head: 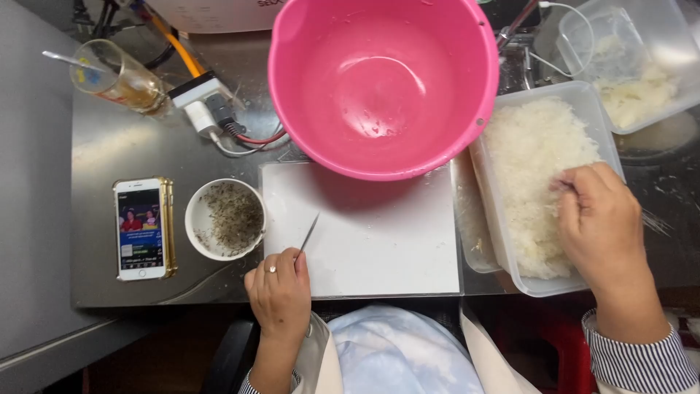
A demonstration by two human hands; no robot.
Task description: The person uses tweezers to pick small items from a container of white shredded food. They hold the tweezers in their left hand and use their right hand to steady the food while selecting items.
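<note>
Stainless-steel counter (117, 149) seen from the head camera, crowded from edge to edge. At the near edge, a white cutting board (372, 233); behind it, overlapping the board's far side, a large pink basin (383, 84), empty and wet inside. Left hand (281, 292) at the board's near-left corner, closed around a thin metal pick (309, 235) pointing toward the far edge. Just left of the board, a small white bowl (223, 219) of dark scraps, then a phone (140, 228) with a lit screen near the left edge. Glass with a straw (120, 76) and a tangle of plugs and cables (211, 113) at the far-left corner.

Toward the right edge, a clear tub (536, 284) heaped with pale, stringy sprouts (532, 168): whitish, moist-looking, loosely piled. Right hand (601, 219) curled over the heap, fingertips pinched into it; whether a strand is actually held, cannot tell. Second clear tub (642, 66) with a smaller pale heap at the far-right corner.

Likely risks: tub overhanging the near edge, so a downward press could tip it; pick tip close to the bowl rim; wet basin near the plugs.
</note>
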